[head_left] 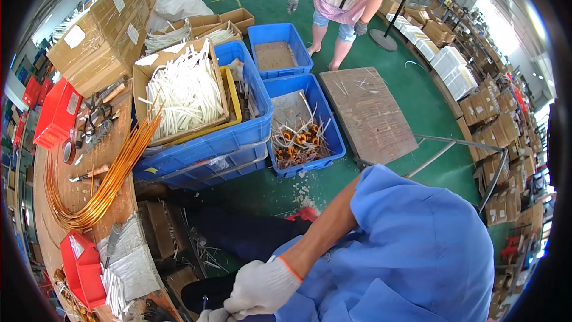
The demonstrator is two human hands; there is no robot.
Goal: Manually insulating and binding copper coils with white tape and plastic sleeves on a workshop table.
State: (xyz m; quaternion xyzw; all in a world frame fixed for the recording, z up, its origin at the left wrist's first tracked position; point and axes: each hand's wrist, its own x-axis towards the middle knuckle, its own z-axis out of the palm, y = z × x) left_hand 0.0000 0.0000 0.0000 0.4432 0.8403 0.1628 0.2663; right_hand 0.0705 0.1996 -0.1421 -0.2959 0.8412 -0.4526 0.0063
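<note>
My right hand [262,288], in a white knit glove with an orange cuff edge, is low in the picture with its fingers closed together. What those fingers pinch is hidden. My left hand [213,316], also white-gloved, shows only in part at the lower edge, touching the right fingertips. A thin dark rod [205,302] sticks up beside the left fingers; its kind is too small to tell. Left of the hands, the wooden workbench [53,203] carries a red bin [83,271] and loose white sleeves [115,289]. A bundle of copper-coloured wire [113,194] curves across the bench.
Scissors [95,113] and another red bin [58,113] lie farther up the bench. Stacked blue crates [205,146] hold a carton of white strips [187,92]. A blue crate [335,137] contains copper coils. Beyond stand a wooden-topped cart [369,113], a fan [410,0] and another person [345,0].
</note>
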